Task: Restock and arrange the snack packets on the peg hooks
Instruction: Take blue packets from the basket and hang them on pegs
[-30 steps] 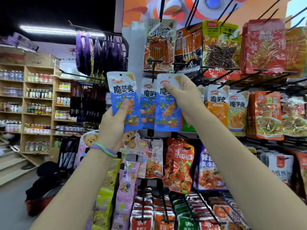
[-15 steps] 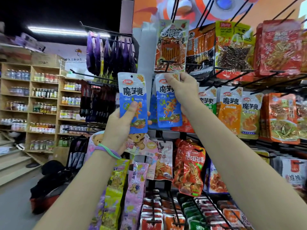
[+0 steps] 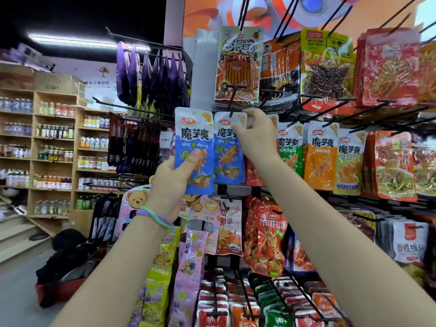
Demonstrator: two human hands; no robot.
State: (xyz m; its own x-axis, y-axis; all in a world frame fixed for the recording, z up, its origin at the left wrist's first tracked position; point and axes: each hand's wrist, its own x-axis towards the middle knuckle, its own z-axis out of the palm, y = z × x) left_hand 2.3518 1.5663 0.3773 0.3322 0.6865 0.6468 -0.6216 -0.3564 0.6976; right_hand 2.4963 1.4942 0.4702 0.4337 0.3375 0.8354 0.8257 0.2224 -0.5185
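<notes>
My left hand grips a blue snack packet by its lower half, thumb across the front, holding it upright in front of the rack. Just right of it a second blue packet hangs at a black peg hook. My right hand pinches that packet's top right corner, right below the hook's tip. Green, orange and yellow-green packets of the same brand hang on the hooks further right.
Rows of peg hooks with red, orange and pink snack packets fill the rack above, below and to the right. Purple packets hang on a side rack at left. Wooden shelves of bottles stand at far left, with dark bags on the floor.
My right hand has brought the second blue packet's top up to the peg hook. The left hand with its packet has stayed beside it. The view has shifted a little.
</notes>
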